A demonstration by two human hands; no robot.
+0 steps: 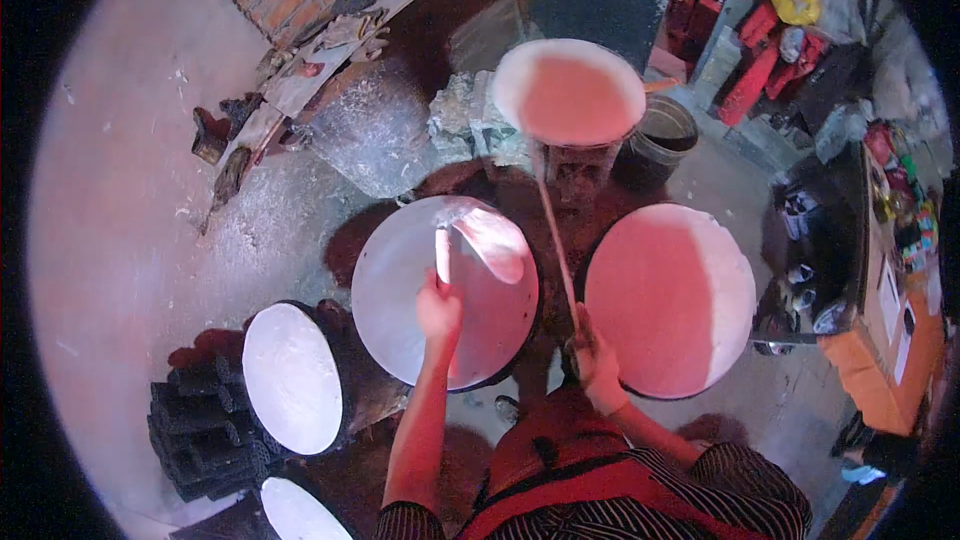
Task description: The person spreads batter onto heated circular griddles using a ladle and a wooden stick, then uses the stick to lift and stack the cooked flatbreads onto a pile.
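Our left hand (438, 310) pinches the thin translucent sheet (490, 240) curling toward one o'clock off the round steaming drum (400, 290), while our right hand (595, 360) grips a long stick (553, 230) pointing to eleven o'clock.

The left hand (438, 310) reaches forward on a straight, bare forearm, its grip pinched shut above the knuckles. The right hand (596, 360) stays nearer the body, wrist bent, fist closed.

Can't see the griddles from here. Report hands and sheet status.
Left hand pinching thin sheet, peeled partway off middle round griddle. Right hand gripping long stick. Nothing blocking the lift.
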